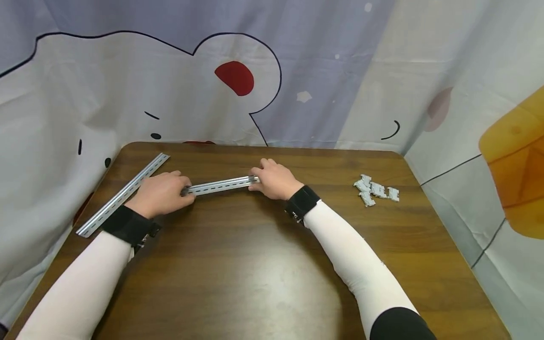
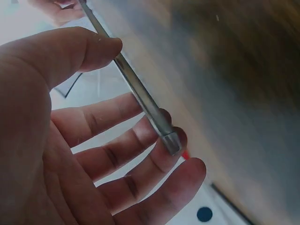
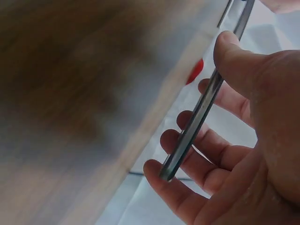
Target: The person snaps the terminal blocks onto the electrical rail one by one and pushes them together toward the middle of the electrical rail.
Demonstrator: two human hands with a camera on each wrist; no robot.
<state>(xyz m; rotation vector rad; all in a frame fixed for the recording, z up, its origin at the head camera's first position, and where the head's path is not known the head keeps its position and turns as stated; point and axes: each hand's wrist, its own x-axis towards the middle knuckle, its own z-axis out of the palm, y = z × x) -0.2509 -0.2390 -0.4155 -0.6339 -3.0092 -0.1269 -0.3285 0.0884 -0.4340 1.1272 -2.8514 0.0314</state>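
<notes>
A slotted metal DIN rail spans the gap between my two hands, close over the table. My left hand grips its left end; in the left wrist view the thumb lies on one side of the DIN rail and the fingertips on the other. At the opposite end my right hand holds it, the thumb and fingers likewise on either side of the DIN rail in the right wrist view. A second, longer-looking DIN rail lies slantwise on the table, partly behind my left hand and wrist.
Several small light-grey plastic pieces lie in a loose cluster at the right of the brown wooden table. Beyond the table's far edge hangs a printed curtain, which continues along both sides.
</notes>
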